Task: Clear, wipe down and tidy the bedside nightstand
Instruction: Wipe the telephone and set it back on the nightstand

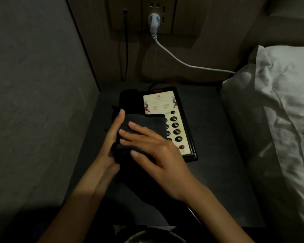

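We have the dark cloth [144,125] over the phone [167,123] on the counter [223,155]. Left hand [112,137] cups its edge, right hand [154,146] lies flat on top, fingers straight. Better to press lightly, sparing the buttons.

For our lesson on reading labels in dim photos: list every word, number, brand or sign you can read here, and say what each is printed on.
Nothing can be quoted with certainty.
Black desk telephone, pale faceplate card: logo and printed lines, too blurred to read.
Round dark keypad buttons: markings too small to read.
Red strip on the telephone's top edge: no legible text.
Grey plug and wall socket panel: no readable label.
Dark folded cloth: no label visible.
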The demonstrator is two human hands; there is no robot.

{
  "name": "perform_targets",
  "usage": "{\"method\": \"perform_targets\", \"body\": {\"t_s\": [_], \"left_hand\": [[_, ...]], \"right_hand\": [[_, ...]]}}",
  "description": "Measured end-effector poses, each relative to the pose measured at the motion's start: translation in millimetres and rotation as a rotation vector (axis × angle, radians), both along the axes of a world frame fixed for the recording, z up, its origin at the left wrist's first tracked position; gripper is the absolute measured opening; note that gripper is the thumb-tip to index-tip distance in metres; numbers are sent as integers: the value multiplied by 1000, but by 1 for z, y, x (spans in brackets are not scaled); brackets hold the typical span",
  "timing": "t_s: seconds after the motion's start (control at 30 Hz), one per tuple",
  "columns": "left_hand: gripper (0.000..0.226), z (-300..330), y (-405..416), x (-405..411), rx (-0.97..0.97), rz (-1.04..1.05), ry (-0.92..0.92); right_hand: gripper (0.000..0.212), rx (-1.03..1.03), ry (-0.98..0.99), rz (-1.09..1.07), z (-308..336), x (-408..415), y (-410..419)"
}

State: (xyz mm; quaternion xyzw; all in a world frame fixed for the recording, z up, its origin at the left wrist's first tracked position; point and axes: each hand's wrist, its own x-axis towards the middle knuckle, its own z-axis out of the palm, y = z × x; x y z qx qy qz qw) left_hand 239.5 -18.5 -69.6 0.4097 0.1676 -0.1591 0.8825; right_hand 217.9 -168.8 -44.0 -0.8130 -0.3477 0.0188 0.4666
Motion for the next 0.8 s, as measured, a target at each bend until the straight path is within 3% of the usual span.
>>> {"method": "perform_targets", "body": {"t_s": [0.2,0.33,0.43,0.53,0.63,0.8], "left_hand": [[40,5,16,3,74,44,-72],[43,10,31,6,168,95,-136],[40,14,52,9,233,130,-138],[39,17,73,13,288,161,-111],[43,15,94,18,320,165,-64],[48,5,109,24,323,105,-17]], "right_hand": [[28,81,12,-55,-1,-1,-2],[35,272,124,-206,-3,4,-8],[27,472,196,-334,-4,10,-11],[26,406,218,-479,-11,21,-13],[24,248,371,-546,-29,29,-8],[37,275,675,-387,-40,29,23]]}}
